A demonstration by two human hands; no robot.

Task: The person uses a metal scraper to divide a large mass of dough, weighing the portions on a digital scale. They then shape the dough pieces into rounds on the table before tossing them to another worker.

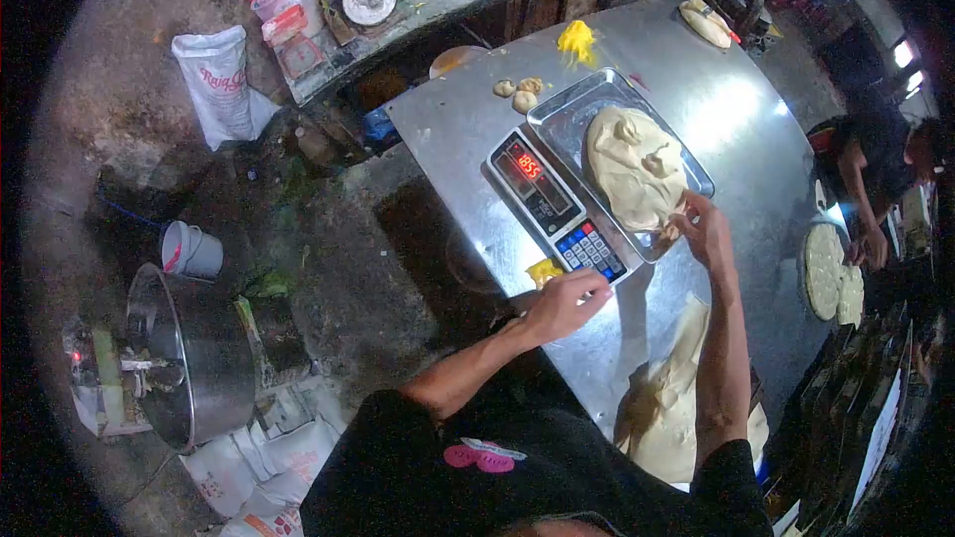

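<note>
A large mass of pale dough [637, 174] lies in a metal tray [559, 117], with smaller lumps on top of it. The tray rests on a digital scale [537, 189] whose display shows lit red digits. At the near right corner of the tray, my right hand [704, 231] has its fingertips pinched at the edge of the dough. My left hand [567, 306] is curled closed just in front of the scale's keypad, its palm side hidden. More dough [667, 408] spreads over the near table edge beside my right forearm.
Small dough pieces [525, 99] and a yellow lump [576, 42] lie on the metal table [448, 129]. Another person's hand [869, 244] is near flattened dough [824, 268] at right. A side bench [423, 25], a sack [214, 85] and a large metal bowl [214, 358] stand left.
</note>
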